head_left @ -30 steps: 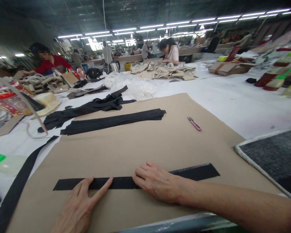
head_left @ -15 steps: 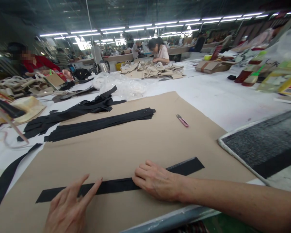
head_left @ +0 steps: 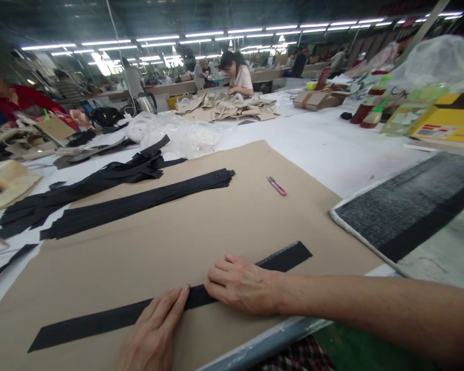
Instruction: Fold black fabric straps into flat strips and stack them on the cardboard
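Note:
A long black fabric strip (head_left: 88,322) lies slantwise across the brown sheet (head_left: 170,232) in front of me. My right hand (head_left: 239,283) is over its right half, fingers curled and closed on the strip, with the fingertips partly hidden. To the left, my left hand (head_left: 156,322) rests its stretched fingers flat on the same strip, fingertips close to my right hand. Farther back lies a stack of black strips (head_left: 139,203). A pair of pink thread snips (head_left: 276,185) sits on the sheet to the right of that stack.
Behind the stack is a loose heap of black strips (head_left: 88,183). At right lies a board with dark grey material (head_left: 406,201). Bottles (head_left: 375,105) and a yellow box (head_left: 448,118) stand beyond it. Clear plastic (head_left: 174,131) and beige pieces (head_left: 232,107) lie farther back. Several people work behind.
My left hand has moved right along the strip, its spread fingers now together and down on it. My right hand stays on the strip. The whole view has shifted somewhat.

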Demonstrator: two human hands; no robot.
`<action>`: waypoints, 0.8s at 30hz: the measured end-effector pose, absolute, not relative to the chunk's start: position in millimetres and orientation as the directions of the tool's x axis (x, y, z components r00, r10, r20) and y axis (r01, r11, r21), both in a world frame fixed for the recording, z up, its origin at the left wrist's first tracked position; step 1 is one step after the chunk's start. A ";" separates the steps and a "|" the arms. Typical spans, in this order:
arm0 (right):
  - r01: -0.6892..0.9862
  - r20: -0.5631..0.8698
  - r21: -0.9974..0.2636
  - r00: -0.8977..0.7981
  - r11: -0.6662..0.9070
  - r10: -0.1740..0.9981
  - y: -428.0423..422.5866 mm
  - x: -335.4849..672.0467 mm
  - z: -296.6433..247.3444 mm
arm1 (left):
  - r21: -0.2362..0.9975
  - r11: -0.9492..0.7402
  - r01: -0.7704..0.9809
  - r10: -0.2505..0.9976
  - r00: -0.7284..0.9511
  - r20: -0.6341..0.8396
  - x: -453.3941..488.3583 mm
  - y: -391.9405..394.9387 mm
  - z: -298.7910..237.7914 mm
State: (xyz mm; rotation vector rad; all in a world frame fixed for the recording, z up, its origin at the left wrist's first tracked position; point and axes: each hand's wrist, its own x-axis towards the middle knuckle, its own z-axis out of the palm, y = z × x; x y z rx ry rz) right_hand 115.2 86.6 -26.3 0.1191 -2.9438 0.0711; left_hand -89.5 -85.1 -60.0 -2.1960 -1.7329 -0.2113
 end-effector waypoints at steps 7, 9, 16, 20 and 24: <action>-0.092 0.196 -0.004 -0.976 0.996 -0.090 94.2 132.1 -26.8 | -0.273 -0.182 0.945 0.944 0.246 0.222 -81.6 -82.0 -60.1; -0.088 0.196 0.008 -0.977 0.996 -0.088 95.8 136.2 -25.9 | -0.288 -0.181 0.940 0.944 0.248 0.217 -79.2 -80.4 -59.0; -0.097 0.213 0.048 -0.971 0.994 -0.105 97.5 143.2 -24.7 | -0.322 -0.202 0.925 0.931 0.283 0.229 -74.3 -76.2 -54.2; -0.094 0.202 0.049 -0.974 0.994 -0.102 100.4 150.8 -23.9 | -0.317 -0.223 0.922 0.926 0.302 0.227 -75.8 -73.8 -54.6; -0.082 0.181 0.052 -0.979 0.995 -0.090 104.8 161.3 -23.0 | -0.323 -0.222 0.920 0.919 0.308 0.245 -77.0 -73.9 -57.9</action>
